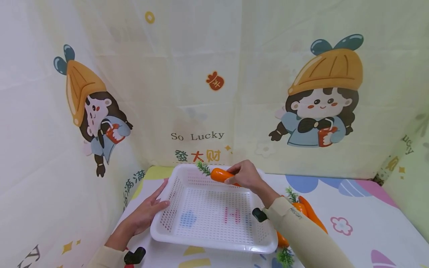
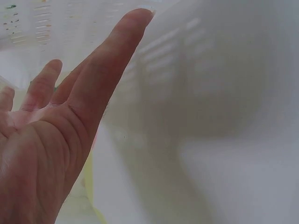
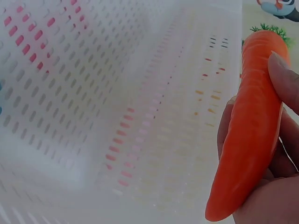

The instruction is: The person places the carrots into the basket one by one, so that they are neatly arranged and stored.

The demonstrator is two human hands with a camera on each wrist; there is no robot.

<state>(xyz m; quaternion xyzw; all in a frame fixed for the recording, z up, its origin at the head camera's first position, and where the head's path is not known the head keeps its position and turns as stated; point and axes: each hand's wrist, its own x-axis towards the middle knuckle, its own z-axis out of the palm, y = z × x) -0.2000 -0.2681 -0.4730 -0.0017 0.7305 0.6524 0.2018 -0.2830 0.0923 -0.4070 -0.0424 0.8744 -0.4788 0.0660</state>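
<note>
Now, pinches an orange carrot (image 1: 219,175) in the right hand (image 1: 246,175), thumb on one side and fingers on the other, with the green leaves (image 1: 203,168) pointing leftward. Holds it up near the far wall of a white perforated basket (image 1: 214,245); hard to tell exactly how high above the rim. Grips the basket's left side with the left hand (image 1: 147,211), thumb over the edge, fingers along the outside. Beneath the basket, a white counter (image 1: 342,208) printed with coloured shapes, blue and pink patches visible through the holes. To the right of the basket, partly hidden by a beige sleeve (image 1: 305,227), more carrots (image 1: 313,215), close together on the counter. Behind everything, a pale cloth (image 1: 254,93) with two cartoon figures in orange hats and the words "So Lucky".
</note>
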